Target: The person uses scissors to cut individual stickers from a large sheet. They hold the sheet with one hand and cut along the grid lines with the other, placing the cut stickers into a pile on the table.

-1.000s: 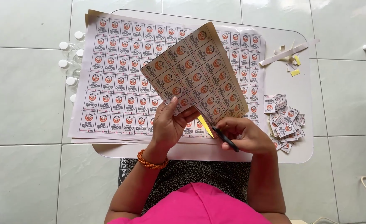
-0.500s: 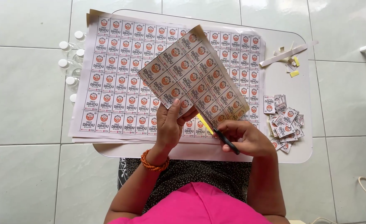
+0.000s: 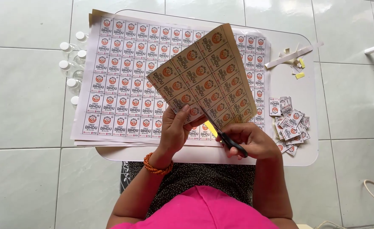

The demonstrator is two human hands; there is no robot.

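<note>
Now left hand (image 3: pixel 176 131) pinching label sheet (image 3: pixel 206 80) bottom edge, sheet raised above; right hand (image 3: pixel 248 140) closed around scissors (image 3: pixel 227 140) just beside.

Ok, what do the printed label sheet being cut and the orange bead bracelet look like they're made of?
The printed label sheet looks like thin paper, probably matte: it bends where the left hand holds it, without glare. The orange bead bracelet shows small, rounded, slightly glossy beads; plastic, wood or stone cannot be told.

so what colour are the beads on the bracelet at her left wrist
Orange beads on the bracelet, just below the left hand; the head view shows it best.
</note>
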